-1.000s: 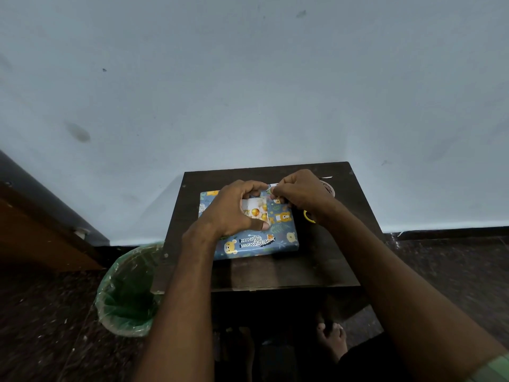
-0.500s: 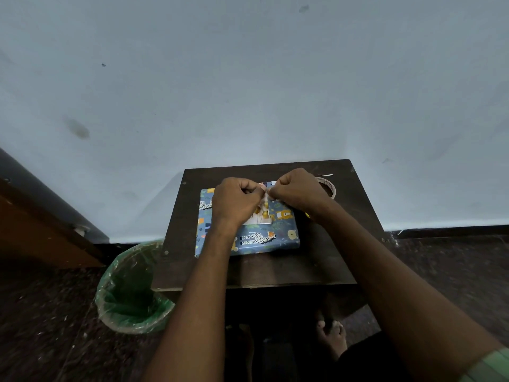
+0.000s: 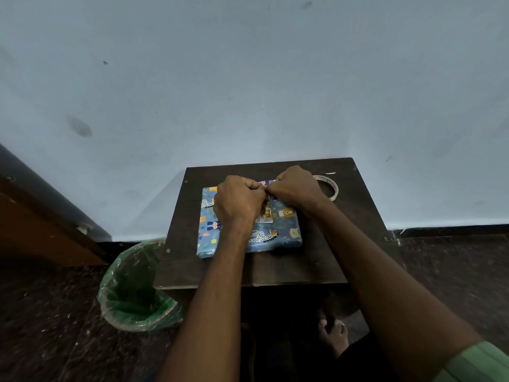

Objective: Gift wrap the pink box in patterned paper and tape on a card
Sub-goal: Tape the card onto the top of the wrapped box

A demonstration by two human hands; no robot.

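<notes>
Left hand (image 3: 239, 201) and right hand (image 3: 296, 187): both fists are curled with fingertips meeting above the far edge of the wrapped box (image 3: 286, 232). What the fingertips pinch is too small to tell. A card (image 3: 266, 216) lies on the box top, partly covered by the left hand. The box, covered in blue animal-print paper, lies flat near the middle of the dark table (image 3: 316, 263). A roll of tape (image 3: 329, 186) lies flat just beside the right wrist. A green-lined bin (image 3: 132, 293) stands on the floor, left of the table.
</notes>
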